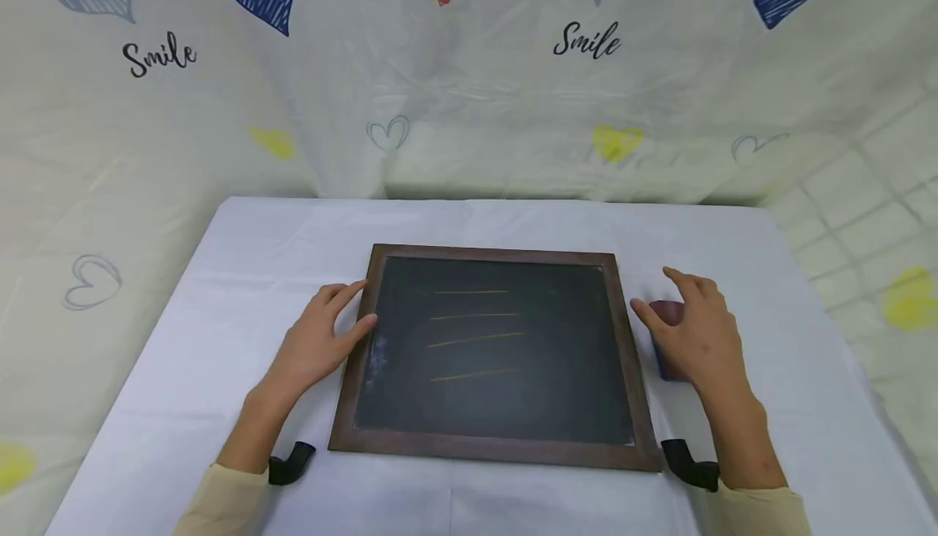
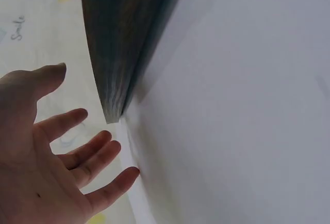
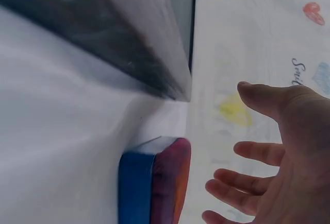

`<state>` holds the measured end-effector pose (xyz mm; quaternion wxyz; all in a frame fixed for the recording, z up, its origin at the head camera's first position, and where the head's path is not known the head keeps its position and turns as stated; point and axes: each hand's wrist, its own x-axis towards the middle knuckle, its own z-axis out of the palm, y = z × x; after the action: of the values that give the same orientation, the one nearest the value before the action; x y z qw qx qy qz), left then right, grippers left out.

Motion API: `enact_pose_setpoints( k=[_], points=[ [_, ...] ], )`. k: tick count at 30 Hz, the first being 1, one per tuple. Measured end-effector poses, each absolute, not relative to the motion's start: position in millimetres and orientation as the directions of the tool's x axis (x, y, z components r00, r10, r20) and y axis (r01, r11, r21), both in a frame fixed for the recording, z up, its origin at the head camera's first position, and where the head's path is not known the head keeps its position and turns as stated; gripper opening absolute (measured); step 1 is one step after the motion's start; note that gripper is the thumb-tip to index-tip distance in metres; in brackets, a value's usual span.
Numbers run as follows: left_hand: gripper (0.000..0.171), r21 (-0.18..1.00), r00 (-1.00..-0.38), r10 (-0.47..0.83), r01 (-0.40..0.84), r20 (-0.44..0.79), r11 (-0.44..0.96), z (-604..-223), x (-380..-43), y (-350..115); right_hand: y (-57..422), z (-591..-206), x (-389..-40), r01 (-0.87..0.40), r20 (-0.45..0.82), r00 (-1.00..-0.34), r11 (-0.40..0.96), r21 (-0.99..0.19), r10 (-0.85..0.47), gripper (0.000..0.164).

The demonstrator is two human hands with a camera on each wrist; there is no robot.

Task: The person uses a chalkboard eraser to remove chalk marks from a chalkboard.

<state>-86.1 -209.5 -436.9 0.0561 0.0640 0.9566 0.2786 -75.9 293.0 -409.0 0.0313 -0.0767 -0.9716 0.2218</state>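
Observation:
A chalkboard (image 1: 564,357) in a brown wooden frame (image 1: 498,449) lies on the white table, with several thin yellowish chalk lines on its dark surface. My left hand (image 1: 317,340) is at the frame's left side, fingers spread, thumb and index tips right at the edge in the head view. To the right, my right hand (image 1: 698,332) hovers over a small block (image 3: 154,183) with a blue side and a dark red and orange top, which looks like a board eraser. Its fingers are spread and hold nothing; in the head view the hand partly hides the block.
A white cloth (image 1: 293,226) covers the table. Behind it hangs a pale curtain (image 1: 498,96) printed with hearts and the word Smile. Black curved pieces (image 1: 293,464) show at both wrists, beside beige sleeves (image 1: 223,503).

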Motion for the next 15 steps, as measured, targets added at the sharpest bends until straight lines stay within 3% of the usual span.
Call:
enact_pose_setpoints(
  k=[15],
  points=[
    [0.061,0.606,-0.979,0.2,0.145,-0.025,0.782,-440.8,-82.4,-212.0,315.1,-420.0,-48.4,0.202,0.017,-0.973,0.886,-0.418,0.23,0.084]
  ],
)
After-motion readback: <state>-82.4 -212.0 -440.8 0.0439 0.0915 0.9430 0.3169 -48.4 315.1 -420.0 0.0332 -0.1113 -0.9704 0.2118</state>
